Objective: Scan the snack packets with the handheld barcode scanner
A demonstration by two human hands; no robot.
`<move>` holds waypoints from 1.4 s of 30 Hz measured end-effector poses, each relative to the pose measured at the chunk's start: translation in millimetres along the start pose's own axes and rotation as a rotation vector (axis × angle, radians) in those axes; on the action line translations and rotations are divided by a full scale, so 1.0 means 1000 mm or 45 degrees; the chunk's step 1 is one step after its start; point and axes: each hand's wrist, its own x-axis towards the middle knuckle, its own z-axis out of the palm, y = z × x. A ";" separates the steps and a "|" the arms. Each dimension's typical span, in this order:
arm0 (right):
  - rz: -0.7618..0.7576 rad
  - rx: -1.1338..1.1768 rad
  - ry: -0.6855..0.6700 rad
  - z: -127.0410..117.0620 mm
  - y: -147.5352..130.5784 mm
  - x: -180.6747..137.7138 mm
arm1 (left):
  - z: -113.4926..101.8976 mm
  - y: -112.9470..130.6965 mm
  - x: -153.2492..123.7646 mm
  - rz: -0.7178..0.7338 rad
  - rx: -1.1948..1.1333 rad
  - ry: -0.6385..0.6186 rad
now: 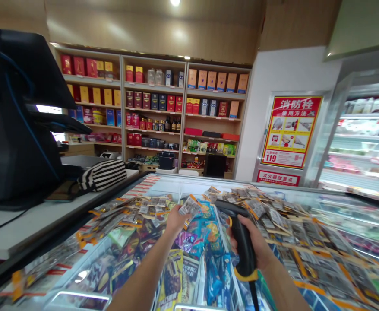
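Note:
My right hand [257,244] is wrapped round the grip of a black and yellow barcode scanner [241,233], whose head points left. My left hand [175,219] pinches a small grey packet [191,207] and holds it up just left of the scanner head. Both hands hover over a glass-topped chest freezer [183,183] covered with several similar small packets [283,220]. Colourful ice cream wrappers [209,259] show through the glass below my arms.
A black till terminal [14,121] stands on the white counter [30,220] at left, with a striped pouch [103,174] beside it. Wooden shelves of boxed goods [153,103] fill the back wall. A red fire-safety poster [291,129] and a chilled display case [361,138] stand at right.

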 end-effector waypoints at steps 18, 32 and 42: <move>0.058 0.018 -0.093 -0.001 0.008 0.002 | -0.013 0.003 -0.009 0.010 0.000 0.172; -0.021 0.026 -0.005 -0.012 0.002 0.005 | -0.042 -0.011 -0.003 0.056 0.565 0.568; -0.027 0.040 0.015 -0.019 -0.002 0.005 | -0.046 -0.053 0.015 0.242 0.945 0.181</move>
